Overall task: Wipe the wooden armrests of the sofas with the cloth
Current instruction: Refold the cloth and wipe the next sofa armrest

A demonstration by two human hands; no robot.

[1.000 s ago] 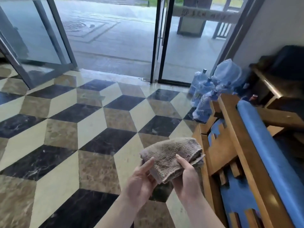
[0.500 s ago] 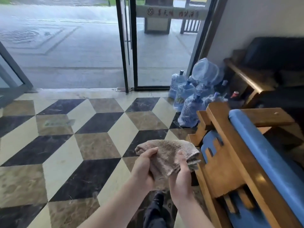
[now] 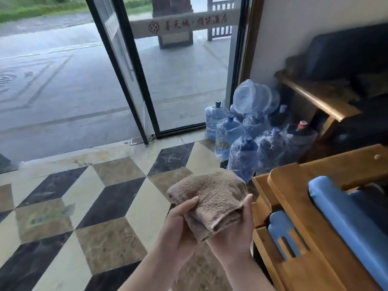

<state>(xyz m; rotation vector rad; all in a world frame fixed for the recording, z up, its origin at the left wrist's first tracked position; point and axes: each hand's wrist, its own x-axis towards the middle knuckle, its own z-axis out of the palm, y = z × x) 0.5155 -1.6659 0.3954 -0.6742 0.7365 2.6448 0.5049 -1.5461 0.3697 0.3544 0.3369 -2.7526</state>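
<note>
A folded brown cloth (image 3: 212, 198) is held in front of me by both hands. My left hand (image 3: 178, 229) grips its left side with the thumb on top. My right hand (image 3: 233, 238) cups it from below and the right. Just to the right stands a wooden sofa with a broad wooden armrest (image 3: 294, 217) and blue cushions (image 3: 346, 217). The cloth is apart from the armrest, a short way left of it. A second wooden armrest (image 3: 315, 97) of a dark sofa shows further back on the right.
Several blue water jugs (image 3: 243, 143) wrapped in plastic stand on the floor beyond the near sofa, by the wall. A glass door (image 3: 126, 76) stands open onto wet pavement. The floor (image 3: 105, 206) has a cube-patterned marble tiling.
The view has swung right and come nearer the sofa and jugs. Both hands still hold the cloth, now closer to the near armrest.
</note>
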